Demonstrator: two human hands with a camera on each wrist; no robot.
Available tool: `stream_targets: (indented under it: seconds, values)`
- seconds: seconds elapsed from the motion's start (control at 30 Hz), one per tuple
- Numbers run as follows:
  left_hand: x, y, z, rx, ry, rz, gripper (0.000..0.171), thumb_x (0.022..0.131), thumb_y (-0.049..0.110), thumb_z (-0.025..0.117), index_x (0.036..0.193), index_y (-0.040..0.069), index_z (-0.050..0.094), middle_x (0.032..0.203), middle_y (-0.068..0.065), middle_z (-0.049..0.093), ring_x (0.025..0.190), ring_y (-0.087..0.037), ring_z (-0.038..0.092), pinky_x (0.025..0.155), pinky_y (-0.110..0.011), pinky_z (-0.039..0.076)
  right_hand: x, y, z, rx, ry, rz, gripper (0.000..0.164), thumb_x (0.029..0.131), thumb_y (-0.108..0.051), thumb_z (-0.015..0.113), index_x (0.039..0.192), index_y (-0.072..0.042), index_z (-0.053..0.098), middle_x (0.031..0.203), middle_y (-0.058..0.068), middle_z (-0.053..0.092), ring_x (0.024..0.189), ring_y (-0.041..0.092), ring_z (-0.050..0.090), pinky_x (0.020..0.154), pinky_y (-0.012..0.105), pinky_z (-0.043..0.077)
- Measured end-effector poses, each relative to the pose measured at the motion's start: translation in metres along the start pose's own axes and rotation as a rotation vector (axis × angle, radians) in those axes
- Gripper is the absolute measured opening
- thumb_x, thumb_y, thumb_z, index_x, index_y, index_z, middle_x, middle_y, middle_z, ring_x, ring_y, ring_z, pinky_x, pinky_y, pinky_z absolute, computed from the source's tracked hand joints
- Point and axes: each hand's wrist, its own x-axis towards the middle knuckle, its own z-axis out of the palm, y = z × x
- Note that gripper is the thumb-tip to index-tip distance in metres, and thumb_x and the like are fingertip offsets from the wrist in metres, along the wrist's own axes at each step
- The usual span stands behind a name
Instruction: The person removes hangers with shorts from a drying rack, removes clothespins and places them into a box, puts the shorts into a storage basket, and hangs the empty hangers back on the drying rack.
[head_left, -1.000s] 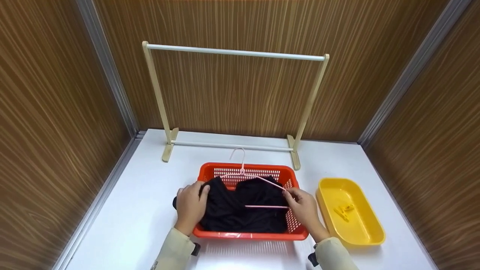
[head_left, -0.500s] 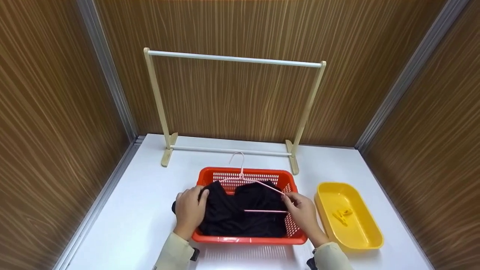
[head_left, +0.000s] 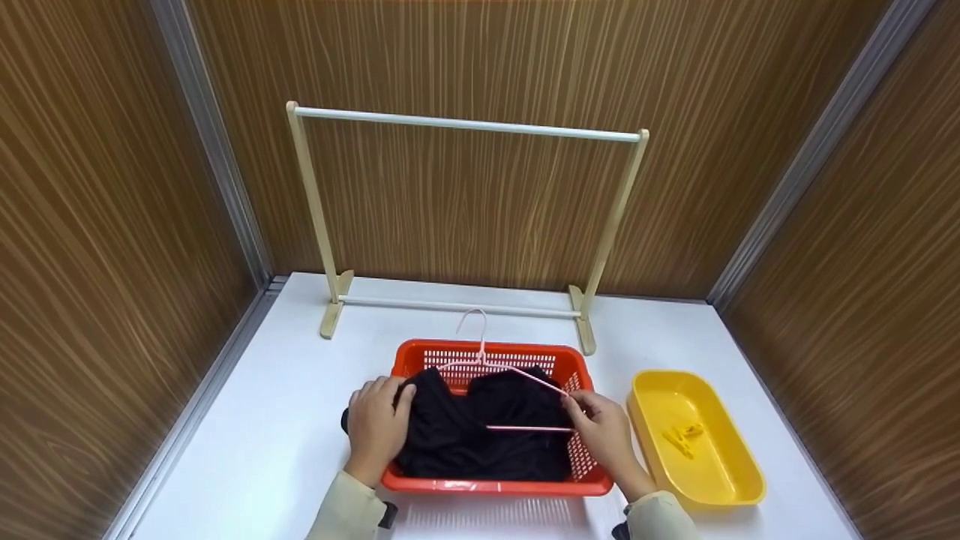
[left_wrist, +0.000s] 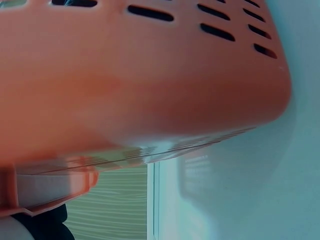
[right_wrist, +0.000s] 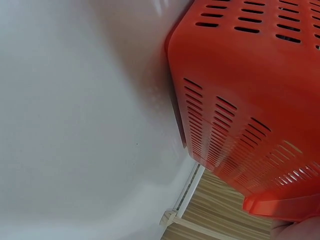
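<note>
A black garment (head_left: 487, 454) lies bunched in the red basket (head_left: 465, 486) in the head view, with part of it over the left rim. My left hand (head_left: 375, 429) grips that side of the cloth, thumb on top. The pink clothes hanger (head_left: 525, 373) stands over the basket, its hook toward the rack. Its left part disappears under the cloth, while its right shoulder and part of its lower bar show. My right hand (head_left: 606, 435) pinches the hanger's right end between thumb and fingers. Both wrist views mostly show the basket's outer wall (left_wrist: 125, 85).
Behind the basket stands a wooden rack with a white top rail (head_left: 465, 124). To the right sits a yellow tray (head_left: 739, 480) holding yellow clothes pegs (head_left: 681, 439). Wood-patterned panels (head_left: 465, 45) enclose the white table (head_left: 255, 427) at the back and sides.
The whole head view has shifted, so everything appears slightly lower. Both hands keep the same hold on the garment and the hanger.
</note>
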Motion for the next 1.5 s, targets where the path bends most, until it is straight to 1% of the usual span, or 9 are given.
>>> stream_targets:
  seconds: [0.3, 0.53, 0.73, 0.93, 1.13, 1.37, 1.5]
  values:
    - [-0.001, -0.0009, -0.0004, 0.003, -0.031, -0.018, 0.019, 0.102, 0.029, 0.067, 0.1, 0.011, 0.071, 0.089, -0.004, 0.07, 0.083, -0.026, 0.062, 0.077, -0.042, 0.043, -0.0024, 0.0005, 0.0002, -0.005, 0.001, 0.009, 0.006, 0.095, -0.013, 0.075, 0.09, -0.016, 0.079, 0.08, -0.01, 0.072, 0.07, 0.004, 0.06, 0.068, 0.021, 0.048]
    - [0.0002, -0.0013, 0.0008, 0.01, -0.022, -0.015, 0.02, 0.102, 0.029, 0.066, 0.098, 0.01, 0.071, 0.088, -0.004, 0.071, 0.081, -0.025, 0.062, 0.075, -0.041, 0.042, -0.0025, 0.001, 0.0003, -0.011, 0.015, -0.009, 0.007, 0.095, -0.012, 0.075, 0.09, -0.015, 0.079, 0.081, -0.008, 0.073, 0.071, 0.004, 0.06, 0.068, 0.021, 0.047]
    - [-0.0004, -0.0008, 0.0008, 0.002, -0.04, -0.02, 0.02, 0.103, 0.029, 0.065, 0.099, 0.01, 0.071, 0.089, -0.004, 0.072, 0.081, -0.025, 0.062, 0.076, -0.041, 0.041, -0.0045, 0.0007, -0.0001, -0.022, 0.036, -0.023, 0.006, 0.093, -0.01, 0.076, 0.089, -0.013, 0.079, 0.079, -0.008, 0.072, 0.068, 0.004, 0.059, 0.066, 0.02, 0.047]
    - [-0.0003, -0.0021, 0.0009, 0.003, -0.049, -0.024, 0.022, 0.104, 0.03, 0.063, 0.101, 0.01, 0.071, 0.089, -0.004, 0.072, 0.081, -0.026, 0.062, 0.078, -0.042, 0.041, -0.0034, 0.0003, 0.0005, -0.046, 0.035, -0.034, 0.005, 0.094, -0.012, 0.076, 0.09, -0.013, 0.079, 0.08, -0.007, 0.073, 0.069, 0.005, 0.06, 0.067, 0.023, 0.048]
    - [-0.0004, -0.0038, 0.0014, 0.013, -0.038, -0.015, 0.021, 0.103, 0.03, 0.063, 0.1, 0.01, 0.071, 0.089, -0.005, 0.073, 0.081, -0.027, 0.063, 0.076, -0.041, 0.041, -0.0027, -0.0001, 0.0013, -0.072, 0.028, -0.039, 0.005, 0.093, -0.014, 0.076, 0.089, -0.014, 0.079, 0.078, -0.008, 0.071, 0.069, 0.006, 0.059, 0.067, 0.024, 0.046]
    - [0.0006, -0.0023, 0.0009, -0.009, -0.042, -0.018, 0.022, 0.104, 0.029, 0.063, 0.1, 0.01, 0.071, 0.09, -0.005, 0.073, 0.082, -0.027, 0.063, 0.077, -0.042, 0.041, -0.0022, 0.0003, 0.0006, -0.031, 0.023, -0.017, 0.005, 0.094, -0.013, 0.076, 0.09, -0.013, 0.079, 0.08, -0.006, 0.073, 0.069, 0.006, 0.06, 0.068, 0.019, 0.045]
    - [-0.0007, -0.0017, 0.0007, -0.012, -0.04, -0.017, 0.021, 0.104, 0.028, 0.063, 0.101, 0.01, 0.071, 0.091, -0.005, 0.073, 0.082, -0.027, 0.063, 0.077, -0.042, 0.042, -0.0032, 0.0006, 0.0004, -0.021, 0.021, -0.015, 0.005, 0.094, -0.011, 0.076, 0.09, -0.012, 0.079, 0.08, -0.006, 0.074, 0.07, 0.006, 0.06, 0.068, 0.019, 0.046]
